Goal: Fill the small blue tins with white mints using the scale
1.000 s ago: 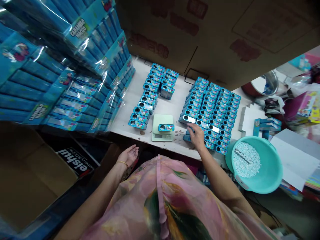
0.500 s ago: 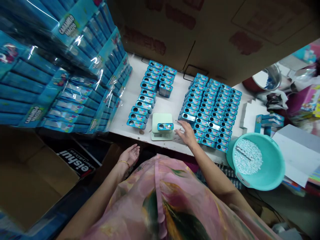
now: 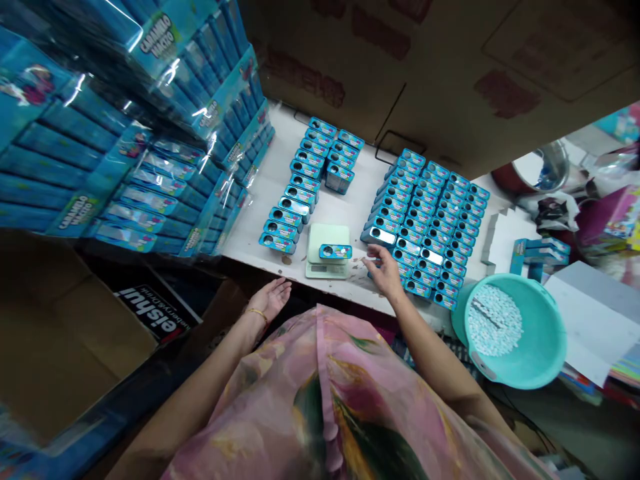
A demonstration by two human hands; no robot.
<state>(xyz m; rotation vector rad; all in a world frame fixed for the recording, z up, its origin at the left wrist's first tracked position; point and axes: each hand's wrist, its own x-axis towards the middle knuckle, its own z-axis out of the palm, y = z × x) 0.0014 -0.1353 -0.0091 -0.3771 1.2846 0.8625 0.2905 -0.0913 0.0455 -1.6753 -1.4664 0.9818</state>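
A small blue tin (image 3: 335, 251) with a dark round opening lies on the pale green weighing scale (image 3: 327, 270) at the table's front edge. Just right of the scale, my right hand (image 3: 384, 272) hovers by the big block of tins, its fingers loosely bent and apart. No held object can be made out in it. My left hand (image 3: 270, 298) rests palm up before the table edge, fingers stretched out and holding nothing. Left of the scale stand two columns of like tins (image 3: 283, 230); the larger block of tins (image 3: 423, 223) fills the right side.
A turquoise basin (image 3: 543, 333) of small white pieces stands at the right. Shrink-wrapped blue packs (image 3: 165, 180) are stacked at the left, above an open cardboard box (image 3: 65, 333). A large carton (image 3: 400, 67) closes off the back. A metal pot (image 3: 557, 163) sits far right.
The view has shifted slightly. My right hand has drawn a little away from the scale, to the right. The tin stays on the scale, and my left hand remains palm up.
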